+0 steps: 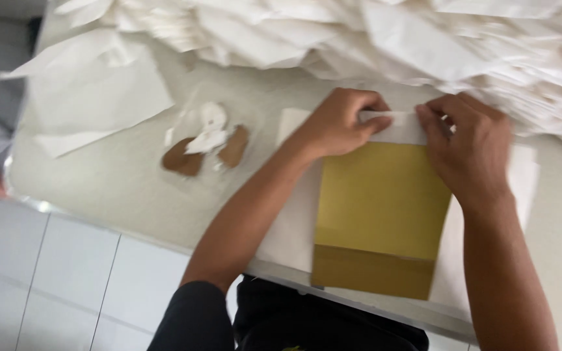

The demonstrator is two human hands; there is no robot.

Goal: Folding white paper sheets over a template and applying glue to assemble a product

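Note:
A gold paper bag (380,208) lies flat on a white sheet (294,221) at the near edge of the pale table (112,175). Its bottom fold hangs toward me. A white paper flap (398,127) runs along the bag's far edge. My left hand (343,120) pinches the left end of that flap, fingers curled over it. At the flap's right end, my right hand (466,146) presses down with bent fingers. Both hands touch the white flap.
A big heap of white paper pieces (424,39) fills the far side of the table. A loose white sheet (95,94) lies at the left. Brown scraps with torn white paper (206,146) sit left of my left arm. Tiled floor (53,286) lies below.

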